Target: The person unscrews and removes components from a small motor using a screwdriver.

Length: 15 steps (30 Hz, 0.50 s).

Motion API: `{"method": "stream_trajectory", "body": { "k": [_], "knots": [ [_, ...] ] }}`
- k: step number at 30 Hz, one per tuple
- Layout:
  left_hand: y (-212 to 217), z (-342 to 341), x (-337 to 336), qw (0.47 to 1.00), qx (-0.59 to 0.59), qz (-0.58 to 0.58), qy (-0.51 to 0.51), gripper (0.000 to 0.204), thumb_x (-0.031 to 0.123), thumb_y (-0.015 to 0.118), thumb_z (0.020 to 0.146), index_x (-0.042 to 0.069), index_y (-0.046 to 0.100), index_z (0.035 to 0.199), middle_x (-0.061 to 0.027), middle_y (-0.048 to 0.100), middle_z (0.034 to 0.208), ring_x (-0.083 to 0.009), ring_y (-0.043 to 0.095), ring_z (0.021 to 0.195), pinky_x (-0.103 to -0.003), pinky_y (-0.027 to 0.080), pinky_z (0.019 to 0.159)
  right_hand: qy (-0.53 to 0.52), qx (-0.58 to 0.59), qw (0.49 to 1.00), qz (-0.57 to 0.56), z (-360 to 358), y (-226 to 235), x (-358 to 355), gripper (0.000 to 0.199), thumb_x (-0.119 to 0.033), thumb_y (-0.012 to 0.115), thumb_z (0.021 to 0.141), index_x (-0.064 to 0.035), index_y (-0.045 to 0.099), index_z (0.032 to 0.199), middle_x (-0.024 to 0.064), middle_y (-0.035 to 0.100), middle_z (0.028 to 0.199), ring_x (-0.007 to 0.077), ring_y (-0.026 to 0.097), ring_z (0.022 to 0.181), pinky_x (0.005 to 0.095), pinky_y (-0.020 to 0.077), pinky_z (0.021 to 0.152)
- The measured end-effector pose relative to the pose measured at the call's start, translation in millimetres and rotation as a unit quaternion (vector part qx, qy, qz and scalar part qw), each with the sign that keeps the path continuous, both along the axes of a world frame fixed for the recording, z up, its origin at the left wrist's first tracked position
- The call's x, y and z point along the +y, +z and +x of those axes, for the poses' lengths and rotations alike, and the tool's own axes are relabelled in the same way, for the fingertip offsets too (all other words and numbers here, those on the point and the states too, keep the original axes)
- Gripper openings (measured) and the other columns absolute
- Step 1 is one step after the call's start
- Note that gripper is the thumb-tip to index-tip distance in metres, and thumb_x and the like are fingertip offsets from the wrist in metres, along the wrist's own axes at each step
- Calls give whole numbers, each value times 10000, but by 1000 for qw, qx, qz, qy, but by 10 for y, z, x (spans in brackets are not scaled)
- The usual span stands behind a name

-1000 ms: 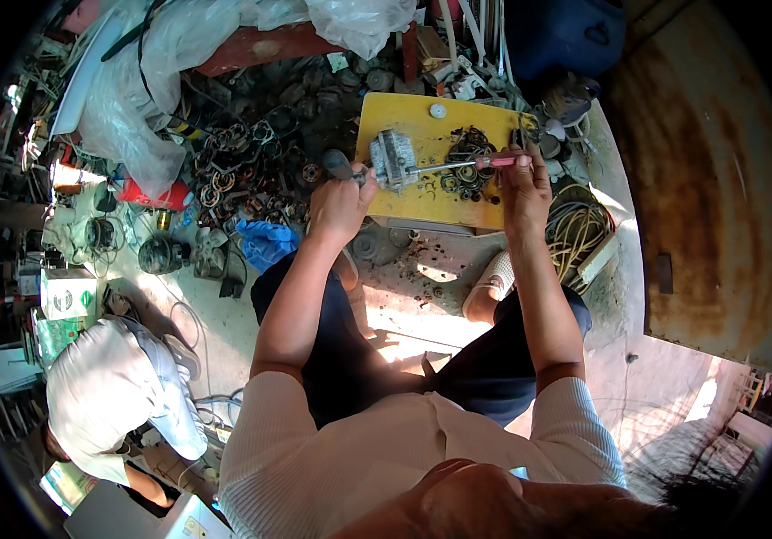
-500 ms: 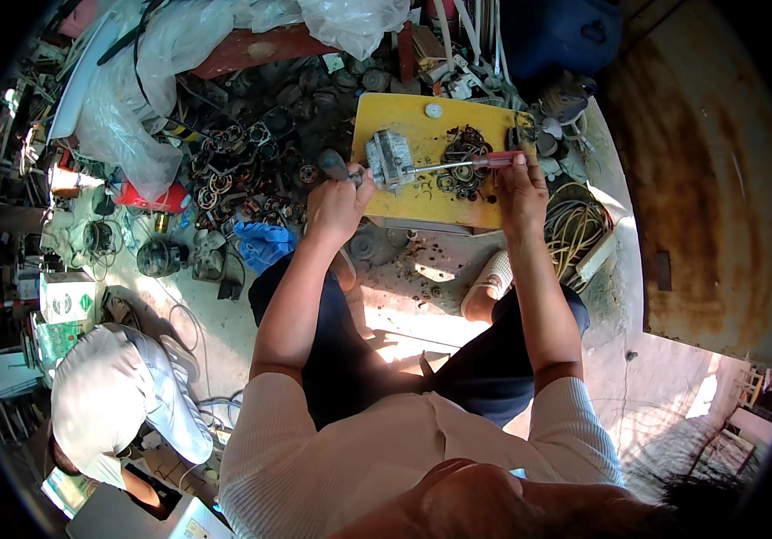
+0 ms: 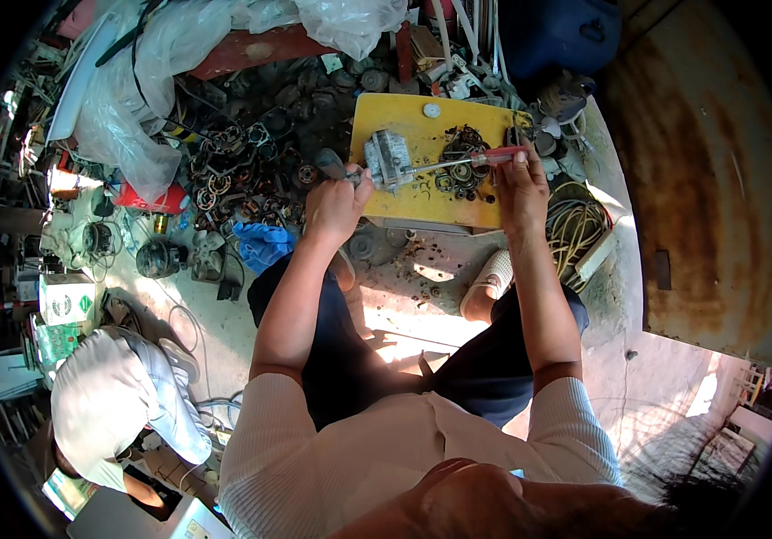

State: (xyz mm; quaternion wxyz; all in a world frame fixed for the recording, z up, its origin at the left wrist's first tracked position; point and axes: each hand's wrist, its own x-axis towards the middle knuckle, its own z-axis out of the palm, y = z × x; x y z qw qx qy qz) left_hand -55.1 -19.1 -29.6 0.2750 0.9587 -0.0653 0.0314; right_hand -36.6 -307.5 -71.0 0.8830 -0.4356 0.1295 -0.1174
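My right hand (image 3: 521, 189) is closed round the red handle (image 3: 496, 156) of a screwdriver. Its long metal shaft (image 3: 444, 165) points left, and the tip meets a grey metal block (image 3: 388, 160) lying on a yellow board (image 3: 386, 112). Beside the block, my left hand (image 3: 337, 208) is closed in a fist. A dark grey rounded piece (image 3: 329, 163) sticks out above that fist; the rest of it is hidden by the fingers, so its kind is unclear. Under the shaft sits a pile of small dark rings and bits (image 3: 465, 166). A white disc (image 3: 432, 110) rests near the board's far edge.
Heaped motor parts (image 3: 233, 166) lie left of the board, near a blue cloth (image 3: 263, 244). Coiled cable (image 3: 575, 229) is on the right, before a rusty metal sheet (image 3: 709, 180). A blue drum (image 3: 559, 36) stands behind. Another person (image 3: 103, 395) bends at lower left.
The screwdriver handle has shifted very slightly up in my right hand's grip. My left hand and the metal block have barely moved.
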Motion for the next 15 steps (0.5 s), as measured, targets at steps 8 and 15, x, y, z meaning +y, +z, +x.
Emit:
{"method": "stream_trajectory", "body": {
  "k": [8,15],
  "knots": [
    [-24,6,6,1000,-5,-1,1,313,331,446,996,55,579,937,-232,642,753,-455,615,753,-521,473,648,8,48,999,5,-41,162,75,373,-228,597,980,-152,524,1338,-11,621,1149,144,617,1061,318,469,986],
    [-14,9,4,1000,1,5,2,311,332,448,996,55,575,933,-228,641,744,-452,615,744,-519,472,643,8,24,999,22,-3,21,42,353,-243,589,985,-153,535,1321,-3,623,1131,139,625,1032,326,504,938]
  ]
}}
